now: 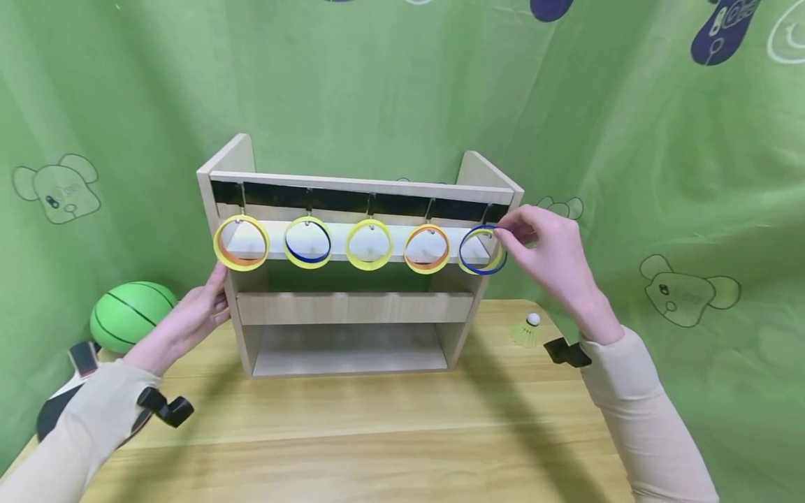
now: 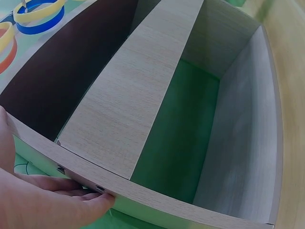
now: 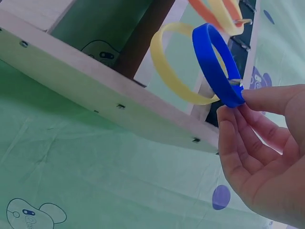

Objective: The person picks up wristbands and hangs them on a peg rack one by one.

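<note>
Near the top right of the wooden shelf unit (image 1: pixel 355 308), my right hand (image 1: pixel 550 248) pinches a blue wristband (image 3: pixel 210 62) between thumb and fingertips. This band is at the rightmost hook, in front of a yellow wristband (image 3: pixel 164 71) hanging there. My left hand (image 1: pixel 198 311) touches the unit's left side panel (image 2: pixel 157 195), with fingers along its outer face. More bands hang from the other hooks: yellow with orange (image 1: pixel 241 265), yellow with blue (image 1: pixel 307 263), a yellow one (image 1: pixel 369 265) in the middle, and another yellow with orange (image 1: pixel 428 268).
A green ball (image 1: pixel 132 316) sits left of the unit, behind the left forearm. Beside that forearm lies a black and white object (image 1: pixel 53 412), partly hidden. A shuttlecock (image 1: pixel 527 330) stands right of the unit on the wooden table (image 1: pixel 352 447). Green curtain (image 1: pixel 377 84) surrounds the table.
</note>
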{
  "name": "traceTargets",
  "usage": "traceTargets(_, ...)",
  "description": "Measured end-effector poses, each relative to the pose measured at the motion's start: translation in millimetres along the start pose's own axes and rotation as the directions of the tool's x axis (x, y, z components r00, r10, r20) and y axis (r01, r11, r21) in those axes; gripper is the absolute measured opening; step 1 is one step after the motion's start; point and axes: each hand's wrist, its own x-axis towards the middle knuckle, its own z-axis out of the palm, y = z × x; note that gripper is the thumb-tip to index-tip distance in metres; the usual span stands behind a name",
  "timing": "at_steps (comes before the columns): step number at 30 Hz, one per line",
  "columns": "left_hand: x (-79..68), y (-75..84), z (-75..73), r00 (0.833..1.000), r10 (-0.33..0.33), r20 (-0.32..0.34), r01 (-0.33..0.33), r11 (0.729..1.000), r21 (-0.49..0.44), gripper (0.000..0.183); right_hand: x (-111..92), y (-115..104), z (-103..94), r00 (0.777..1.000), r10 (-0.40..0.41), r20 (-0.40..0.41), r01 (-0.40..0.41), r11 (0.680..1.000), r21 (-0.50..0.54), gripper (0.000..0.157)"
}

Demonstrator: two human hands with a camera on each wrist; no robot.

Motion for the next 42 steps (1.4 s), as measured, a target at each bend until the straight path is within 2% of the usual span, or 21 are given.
traceTargets(6,-0.1,1.1,0.1,1.0,-0.003,-0.006,0.003,1.0,-0.004,0.095,3,5,1.6,0.998,0.029,0.049,-0.03,0.999,0.016,0.006)
traceTargets(13,-0.8,2.5,0.8,1.0,-0.006,-0.006,0.006,1.0,-0.001,0.095,2,5,3.4,0.997,0.014,0.079,-0.017,0.999,0.04,0.009)
traceTargets(20,-0.1,2.5,-0.1,1.0,-0.008,-0.006,0.008,1.0,0.001,0.096,-1,6,2.3,0.998,0.007,0.059,-0.008,1.0,0.007,0.009)
traceTargets(26,0.8,2.8,-0.8,1.0,-0.008,0.0,0.008,1.0,-0.005,0.096,-8,4,-0.8,1.0,0.001,0.005,-0.001,1.0,0.004,0.009)
traceTargets(31,-1.3,3.2,0.4,1.0,-0.008,-0.004,0.008,1.0,-0.004,0.097,-21,0,1.2,0.998,-0.051,-0.028,0.051,0.998,0.028,0.008)
traceTargets(35,-5.9,0.6,-0.7,1.0,-0.006,-0.023,0.008,0.999,0.046,0.099,-34,-5,6.9,0.995,-0.095,-0.03,0.096,0.995,0.038,0.008)
traceTargets(38,-12.1,-5.7,-3.5,0.999,0.004,-0.045,0.002,0.993,0.119,0.097,-44,-10,13.2,0.993,-0.119,-0.011,0.119,0.992,0.049,0.008)
traceTargets(42,-23.9,-18.8,-8.7,0.993,0.008,-0.116,0.024,0.962,0.27,0.092,-60,-14,27.8,0.986,-0.16,0.035,0.157,0.984,0.087,0.01)
